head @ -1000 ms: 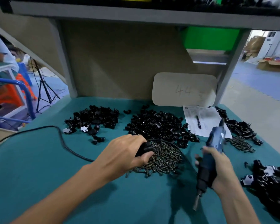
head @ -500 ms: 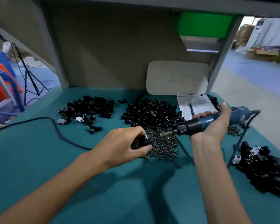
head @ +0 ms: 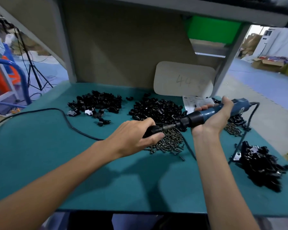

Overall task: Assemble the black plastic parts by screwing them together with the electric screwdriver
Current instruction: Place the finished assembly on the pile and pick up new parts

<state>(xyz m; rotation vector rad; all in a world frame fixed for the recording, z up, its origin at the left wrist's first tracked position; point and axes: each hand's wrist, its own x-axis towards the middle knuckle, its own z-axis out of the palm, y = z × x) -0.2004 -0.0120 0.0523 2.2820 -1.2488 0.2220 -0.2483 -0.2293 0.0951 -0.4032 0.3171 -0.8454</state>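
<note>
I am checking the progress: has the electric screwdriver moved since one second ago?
Yes. The electric screwdriver has swung from bit-down, right of the screw pile, to nearly level, its bit over the pile.

The teal table (head: 40, 163) is carrying heaps of black parts (head: 156, 108), loose screws (head: 168, 144), a cable (head: 96, 139) and seemingly a printed sheet (head: 196, 102).

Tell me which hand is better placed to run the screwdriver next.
Right, probably. The right hand grips the screwdriver, whose bit points into the part that the left hand holds above the screws. The left hand is taken up with steadying that part.
</note>
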